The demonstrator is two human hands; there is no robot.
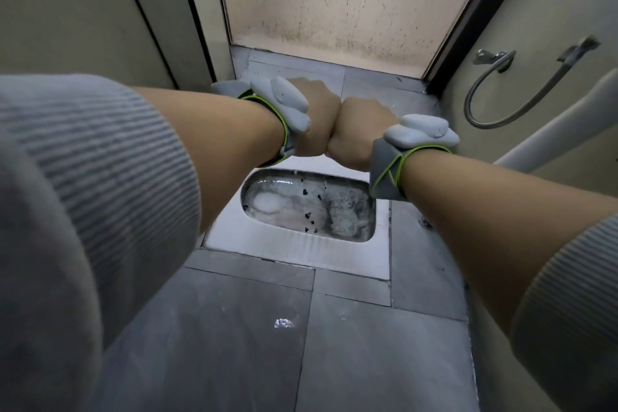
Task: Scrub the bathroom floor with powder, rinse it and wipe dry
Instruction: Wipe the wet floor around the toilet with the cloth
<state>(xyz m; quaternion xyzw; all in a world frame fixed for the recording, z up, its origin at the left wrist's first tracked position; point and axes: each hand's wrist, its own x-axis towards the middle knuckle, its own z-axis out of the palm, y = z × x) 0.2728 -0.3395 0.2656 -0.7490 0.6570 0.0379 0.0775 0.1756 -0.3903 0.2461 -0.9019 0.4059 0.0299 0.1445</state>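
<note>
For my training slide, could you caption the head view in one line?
Two fists, left hand and right hand, pressed knuckle to knuckle above a squat toilet on a grey tiled floor, holding nothing.

Both arms extended forward, forearms bare, grey ribbed sleeves pushed to elbows. Left hand (316, 117) and right hand (359, 132) clenched in fists, knuckles pressed together, holding nothing. Grey strapped device on each wrist.
</note>
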